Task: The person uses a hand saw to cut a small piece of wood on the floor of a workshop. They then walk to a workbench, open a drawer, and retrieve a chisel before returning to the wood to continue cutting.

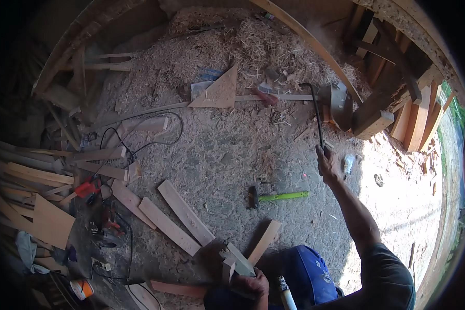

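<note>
My right hand [329, 165] is closed round the lower end of a long dark pry bar [318, 116], held out to the right with its hooked tip pointing away from me. Close to my body, my left hand [254, 283] grips a short greyish wood block [241, 261]. A second pale block end [228, 269] shows beside it; I cannot tell if it is joined. On the ground between my hands lies a hammer [283, 196] with a lime-green handle and dark head. A short wood piece [265, 242] rests near my blue-clad knee [307, 276].
Sawn boards [186, 213] lie left of centre. Black cable [132, 152] and a red tool [88, 188] are farther left, beside stacked wood strips [36, 175]. Shavings [232, 41] heap at the back, with a triangular board [219, 92]. Timbers [374, 124] stand at right.
</note>
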Demonstrator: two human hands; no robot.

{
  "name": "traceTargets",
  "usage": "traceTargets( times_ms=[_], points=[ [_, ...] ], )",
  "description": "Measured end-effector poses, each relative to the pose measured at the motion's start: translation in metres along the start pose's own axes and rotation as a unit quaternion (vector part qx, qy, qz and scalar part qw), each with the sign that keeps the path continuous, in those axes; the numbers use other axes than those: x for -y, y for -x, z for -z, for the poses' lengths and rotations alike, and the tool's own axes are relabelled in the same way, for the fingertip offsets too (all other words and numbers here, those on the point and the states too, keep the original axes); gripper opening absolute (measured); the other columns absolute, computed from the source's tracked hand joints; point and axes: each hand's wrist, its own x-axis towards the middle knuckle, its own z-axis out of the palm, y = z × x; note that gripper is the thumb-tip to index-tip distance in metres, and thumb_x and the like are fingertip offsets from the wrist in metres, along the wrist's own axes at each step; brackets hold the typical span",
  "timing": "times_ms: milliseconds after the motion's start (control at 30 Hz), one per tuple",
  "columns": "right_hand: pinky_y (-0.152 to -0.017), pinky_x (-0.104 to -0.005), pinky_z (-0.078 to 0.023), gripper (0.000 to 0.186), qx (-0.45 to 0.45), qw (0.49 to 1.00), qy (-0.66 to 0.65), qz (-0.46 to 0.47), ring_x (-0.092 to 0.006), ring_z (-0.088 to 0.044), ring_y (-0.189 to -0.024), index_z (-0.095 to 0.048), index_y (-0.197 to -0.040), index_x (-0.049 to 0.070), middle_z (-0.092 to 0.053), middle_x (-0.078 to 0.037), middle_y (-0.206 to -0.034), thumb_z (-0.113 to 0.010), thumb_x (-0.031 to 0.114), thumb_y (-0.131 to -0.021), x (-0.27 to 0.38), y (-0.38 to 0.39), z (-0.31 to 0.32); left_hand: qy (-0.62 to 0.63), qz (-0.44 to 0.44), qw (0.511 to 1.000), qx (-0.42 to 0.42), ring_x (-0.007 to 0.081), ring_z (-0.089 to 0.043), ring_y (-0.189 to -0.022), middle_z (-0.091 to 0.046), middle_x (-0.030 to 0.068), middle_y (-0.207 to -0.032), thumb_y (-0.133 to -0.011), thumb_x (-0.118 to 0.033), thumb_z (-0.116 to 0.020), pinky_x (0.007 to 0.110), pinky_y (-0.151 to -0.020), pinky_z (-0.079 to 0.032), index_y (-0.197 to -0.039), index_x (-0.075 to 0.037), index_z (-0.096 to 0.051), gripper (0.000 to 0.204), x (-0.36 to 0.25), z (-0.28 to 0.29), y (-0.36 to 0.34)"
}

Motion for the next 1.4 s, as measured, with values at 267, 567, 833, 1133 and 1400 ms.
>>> traceTargets(
  times_ms=[267, 567, 833, 1133, 1400],
  points=[
    [-0.049, -0.0249, -0.032, 0.042, -0.081, 0.992, 0.097, -0.027, -0.0047, -0.036, -0.055, -0.059, -0.089, 0.007, -0.036, 0.007, -0.061, -0.055, 0.047, -0.1, -0.297, 0.202, 0.076, -0.049, 0.014, 0.999, 0.013, 0.0472, -0.048, -0.123, -0.047, 0.0329, -0.129, -0.07, -0.048, -0.075, 0.054, -0.107, -0.038, -0.128, 0.007, -0.045, 0.086, 0.023, -0.035, -0.001],
    [-0.074, -0.0565, -0.049, 0.055, 0.058, 0.887, 0.454, -0.07, -0.0471, -0.066, -0.083, -0.065, -0.093, 0.001, -0.069, -0.027, -0.088, -0.044, 0.051, -0.098, -0.23, 0.249, 0.056, -0.039, 0.091, 0.992, 0.083, 0.0453, -0.05, -0.123, -0.046, 0.0332, -0.131, -0.073, -0.056, -0.073, 0.056, -0.099, -0.044, -0.132, 0.006, -0.039, 0.092, 0.026, -0.023, 0.014],
    [-0.067, -0.0491, -0.052, 0.056, 0.088, 0.902, 0.407, -0.116, -0.0365, -0.069, -0.072, -0.063, -0.091, -0.001, -0.069, -0.02, -0.075, -0.039, 0.049, -0.101, -0.236, 0.244, 0.054, 0.079, 0.083, 0.99, 0.081, 0.0433, -0.063, -0.093, -0.062, 0.0277, -0.103, -0.083, -0.035, -0.07, 0.055, -0.08, -0.05, -0.123, 0.002, -0.044, 0.06, -0.003, 0.019, 0.002],
    [-0.037, -0.031, -0.035, 0.034, 0.143, 0.93, 0.223, -0.254, -0.0142, -0.041, -0.041, -0.047, -0.076, 0.014, -0.041, 0.0, -0.053, -0.05, 0.036, -0.102, -0.132, 0.243, 0.117, 0.202, 0.044, 0.953, 0.22, 0.0472, -0.05, -0.125, -0.041, 0.0376, -0.142, -0.087, -0.047, -0.069, 0.048, -0.104, -0.045, -0.152, 0.006, -0.009, 0.103, 0.009, 0.077, 0.012],
    [-0.03, -0.0292, -0.026, 0.034, 0.119, 0.845, 0.391, -0.344, -0.0128, -0.035, -0.032, -0.039, -0.071, 0.018, -0.037, 0.003, -0.046, -0.058, 0.033, -0.095, -0.028, 0.425, 0.278, 0.285, 0.083, 0.873, 0.387, 0.0359, -0.058, -0.121, -0.059, 0.0251, -0.127, -0.095, -0.049, -0.057, 0.041, -0.099, -0.046, -0.136, 0.001, -0.048, 0.065, 0.191, 0.334, 0.214]
  ],
)
